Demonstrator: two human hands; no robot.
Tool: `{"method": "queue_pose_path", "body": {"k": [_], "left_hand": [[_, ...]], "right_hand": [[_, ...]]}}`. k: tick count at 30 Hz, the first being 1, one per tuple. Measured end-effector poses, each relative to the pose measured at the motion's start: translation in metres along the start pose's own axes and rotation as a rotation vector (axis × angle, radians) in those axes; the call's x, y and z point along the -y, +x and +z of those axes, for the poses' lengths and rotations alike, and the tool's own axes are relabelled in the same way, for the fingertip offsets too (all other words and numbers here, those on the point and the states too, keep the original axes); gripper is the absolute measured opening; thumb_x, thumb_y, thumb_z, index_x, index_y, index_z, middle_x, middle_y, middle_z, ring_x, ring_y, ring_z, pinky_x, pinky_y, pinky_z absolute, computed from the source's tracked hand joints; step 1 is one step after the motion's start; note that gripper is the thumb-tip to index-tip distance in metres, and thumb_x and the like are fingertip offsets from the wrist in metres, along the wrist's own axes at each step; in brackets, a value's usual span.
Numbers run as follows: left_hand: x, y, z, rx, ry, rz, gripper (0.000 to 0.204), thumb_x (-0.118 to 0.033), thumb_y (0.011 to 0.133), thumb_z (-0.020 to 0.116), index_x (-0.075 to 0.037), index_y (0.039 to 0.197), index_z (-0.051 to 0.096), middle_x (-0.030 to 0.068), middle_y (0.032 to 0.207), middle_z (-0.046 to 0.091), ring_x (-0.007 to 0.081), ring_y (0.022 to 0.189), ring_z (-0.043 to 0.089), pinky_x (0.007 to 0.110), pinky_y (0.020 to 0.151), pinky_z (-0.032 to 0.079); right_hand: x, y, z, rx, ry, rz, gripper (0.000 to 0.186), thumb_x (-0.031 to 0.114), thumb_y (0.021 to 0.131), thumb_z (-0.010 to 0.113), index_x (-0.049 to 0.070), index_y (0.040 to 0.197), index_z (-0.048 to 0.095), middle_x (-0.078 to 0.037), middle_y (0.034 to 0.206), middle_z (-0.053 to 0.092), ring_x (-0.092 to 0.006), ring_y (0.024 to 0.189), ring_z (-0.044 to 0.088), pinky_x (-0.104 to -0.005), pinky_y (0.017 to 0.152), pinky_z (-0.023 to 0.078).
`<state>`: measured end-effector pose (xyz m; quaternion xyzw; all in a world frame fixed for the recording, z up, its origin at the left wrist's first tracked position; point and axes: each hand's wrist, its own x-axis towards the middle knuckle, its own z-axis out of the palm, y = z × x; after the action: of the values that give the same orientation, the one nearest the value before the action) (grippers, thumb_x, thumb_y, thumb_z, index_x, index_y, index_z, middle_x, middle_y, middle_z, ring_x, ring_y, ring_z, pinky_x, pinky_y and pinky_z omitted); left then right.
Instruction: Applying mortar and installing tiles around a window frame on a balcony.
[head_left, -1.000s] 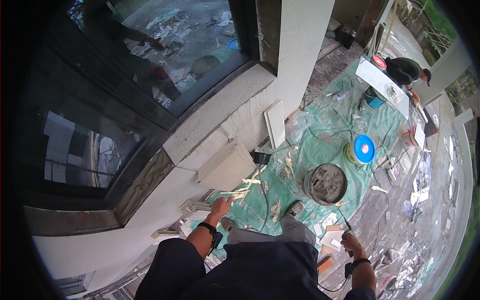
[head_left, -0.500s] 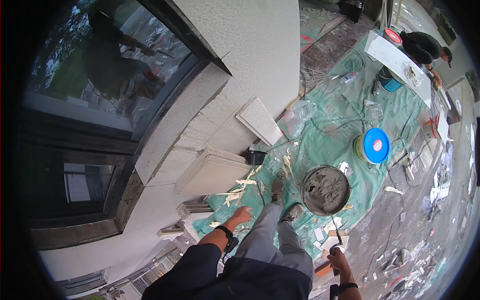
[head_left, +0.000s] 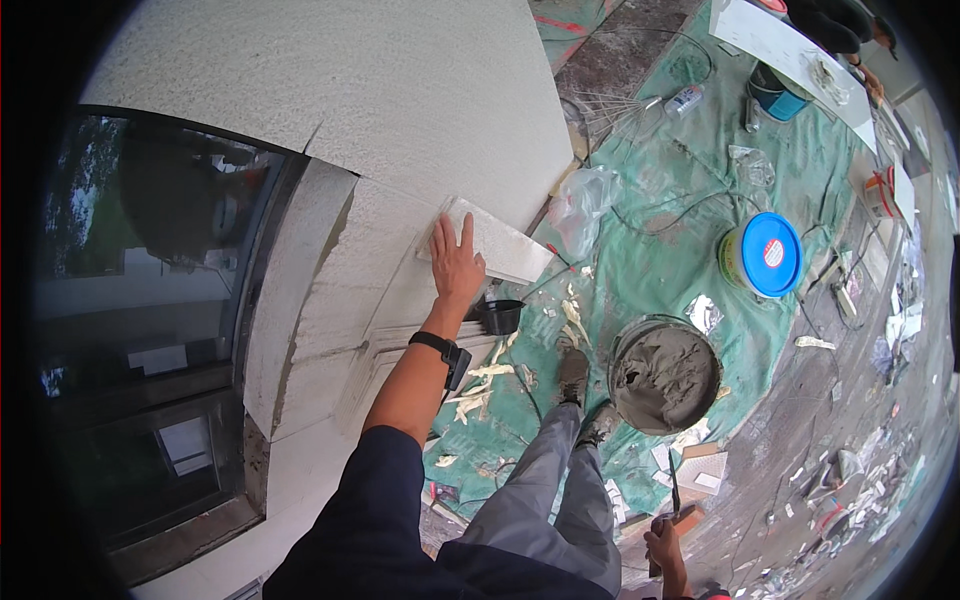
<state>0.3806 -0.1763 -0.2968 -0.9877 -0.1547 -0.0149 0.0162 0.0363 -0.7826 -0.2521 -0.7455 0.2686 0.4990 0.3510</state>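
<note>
My left hand reaches out with spread fingers against the upper end of a pale flat panel that leans on the wall. Low on the right, my right hand grips a trowel, its dark narrow blade seen nearly edge-on and pointing away from me. Just beyond my shoes stands a round bucket filled with grey mortar. Beside the panel sits a small black tub. More pale panels stand stacked against the wall, partly behind my left forearm.
A green sheet covers the ground, with a blue-lidded bucket, a clear plastic bag and cables on it. A window is at left. Another person bends near a white board. Scraps litter the right.
My left hand has moved from beside my leg up onto the leaning panel. My right hand, still holding the trowel, has shifted slightly lower in view. The view has turned and come nearer the wall.
</note>
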Motion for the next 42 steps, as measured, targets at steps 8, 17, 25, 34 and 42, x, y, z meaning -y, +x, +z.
{"method": "queue_pose_path", "body": {"k": [8,17,25,34,42], "left_hand": [[-0.006,0.008,-0.015,-0.083,-0.061,-0.031,0.08,-0.014,0.078,0.071,-0.013,0.148,0.033,0.0255,0.141,0.04,0.0402,0.13,0.039,0.05,0.11,0.029],[0.004,-0.02,-0.012,0.129,-0.183,-0.085,0.028,-0.029,0.081,0.07,-0.004,0.092,0.071,0.0145,0.091,0.066,0.0323,0.094,0.059,0.045,0.083,0.044],[-0.029,-0.055,-0.054,-0.037,-0.284,0.098,0.027,-0.029,0.079,0.071,-0.004,0.069,0.07,0.0102,0.071,0.063,0.0276,0.082,0.059,0.042,0.077,0.044],[-0.051,-0.198,-0.278,-0.112,-0.26,0.514,0.012,-0.018,0.066,0.066,-0.007,0.07,0.063,0.0019,0.074,0.056,0.0178,0.079,0.055,0.034,0.079,0.045],[-0.067,-0.293,-0.315,-0.124,-0.273,0.747,0.014,-0.02,0.072,0.06,-0.008,0.068,0.062,0.0003,0.073,0.054,0.0162,0.082,0.054,0.033,0.081,0.044]], "right_hand": [[0.056,0.015,0.014,0.085,0.0,-0.009,0.042,0.019,0.079,0.062,-0.009,0.106,0.045,-0.02,0.075,0.061,-0.0278,0.055,0.063,-0.038,0.047,0.052],[0.101,0.038,0.003,0.056,0.011,-0.112,0.027,0.013,0.08,0.062,-0.002,0.096,0.047,-0.011,0.068,0.055,-0.0207,0.047,0.057,-0.0352,0.041,0.047],[0.192,0.023,-0.001,0.28,0.446,-0.128,0.023,0.012,0.083,0.066,0.004,0.091,0.046,-0.008,0.066,0.054,-0.0149,0.041,0.052,-0.0275,0.037,0.044],[0.315,-0.018,0.036,0.449,0.946,-0.236,0.054,0.057,0.094,0.052,0.007,0.115,0.052,-0.009,0.081,0.068,-0.0079,0.046,0.052,-0.0198,0.041,0.043],[0.292,-0.07,0.069,0.507,0.989,-0.518,0.051,0.046,0.098,0.047,0.005,0.127,0.051,-0.013,0.116,0.059,-0.0236,0.097,0.059,-0.0377,0.086,0.048]]}}
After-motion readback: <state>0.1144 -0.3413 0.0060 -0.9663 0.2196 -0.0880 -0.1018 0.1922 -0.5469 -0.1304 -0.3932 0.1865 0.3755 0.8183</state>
